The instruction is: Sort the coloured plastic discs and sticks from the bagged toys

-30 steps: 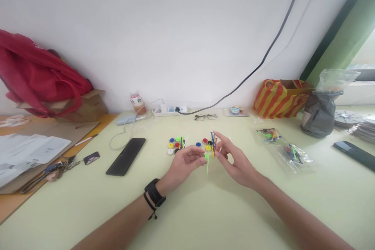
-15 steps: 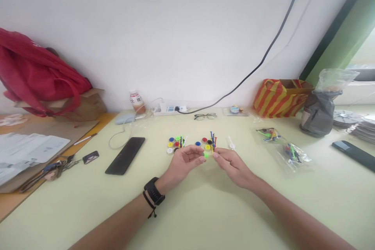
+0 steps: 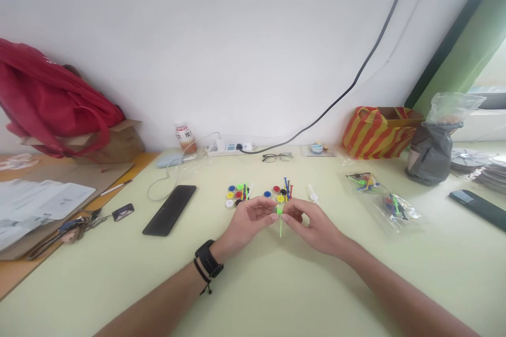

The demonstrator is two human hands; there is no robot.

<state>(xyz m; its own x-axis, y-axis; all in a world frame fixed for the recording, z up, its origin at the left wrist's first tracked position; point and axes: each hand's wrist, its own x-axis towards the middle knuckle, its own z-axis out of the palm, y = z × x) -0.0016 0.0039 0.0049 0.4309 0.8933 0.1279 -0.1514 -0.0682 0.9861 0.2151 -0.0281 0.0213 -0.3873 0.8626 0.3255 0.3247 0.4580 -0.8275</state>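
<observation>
Over the middle of the table, my left hand [image 3: 253,217] pinches a small bright green plastic disc [image 3: 279,210] between thumb and fingertips. My right hand [image 3: 312,224] meets it from the other side, its fingertips closed on a thin green plastic stick [image 3: 280,228] that points down below the disc. Fingertips hide where disc and stick meet. Just beyond my hands lie small round discs, among them a blue disc [image 3: 268,194] and a yellow disc [image 3: 280,198], beside coloured sticks [image 3: 287,188]. A white disc with a stick [image 3: 313,195] lies right of these.
Left of my hands is a black phone [image 3: 169,210]; farther back are a bottle [image 3: 185,138], a power strip [image 3: 231,148] and glasses [image 3: 277,157]. Clear bags of plastic parts [image 3: 395,208] lie right, before a striped bag [image 3: 381,131]. Another phone [image 3: 480,210] is far right.
My right hand has come left to my left hand, and the green stick now shows hanging below the green disc. My left hand has stayed almost still.
</observation>
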